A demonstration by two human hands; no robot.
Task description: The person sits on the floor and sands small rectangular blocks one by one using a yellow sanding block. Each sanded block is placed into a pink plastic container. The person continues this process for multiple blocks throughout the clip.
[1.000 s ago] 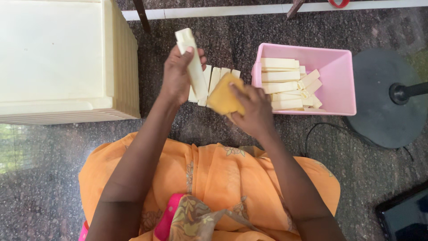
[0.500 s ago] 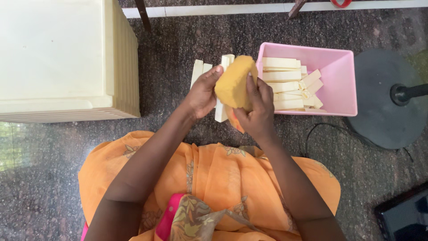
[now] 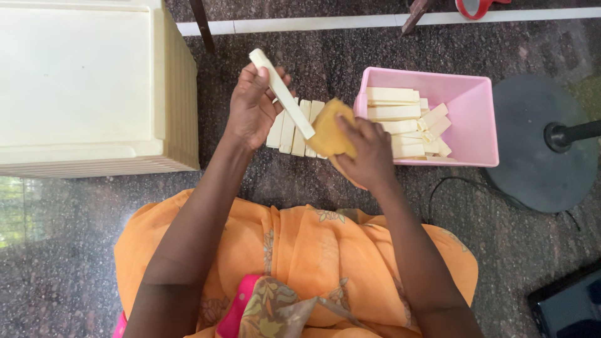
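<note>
My left hand (image 3: 250, 106) grips a long cream-coloured flat stick (image 3: 280, 92), tilted with its upper end to the far left. My right hand (image 3: 369, 153) holds a yellow sponge-like pad (image 3: 328, 128) pressed against the stick's lower end. Beneath both hands a short row of similar cream sticks (image 3: 293, 128) lies side by side on the dark speckled floor. To the right stands a pink plastic tub (image 3: 479, 125) holding several more cream sticks (image 3: 400, 116).
A large cream plastic box (image 3: 81, 87) stands at the left. A round dark base with a pole (image 3: 541, 144) sits right of the tub, a black cable (image 3: 451, 188) near it. Orange cloth (image 3: 294, 250) covers my lap. A dark device corner (image 3: 570, 307) shows bottom right.
My left hand has lifted a cream stick up and to the left again. The yellow pad in my right hand has moved from near the tub down to the stick's lower end.
</note>
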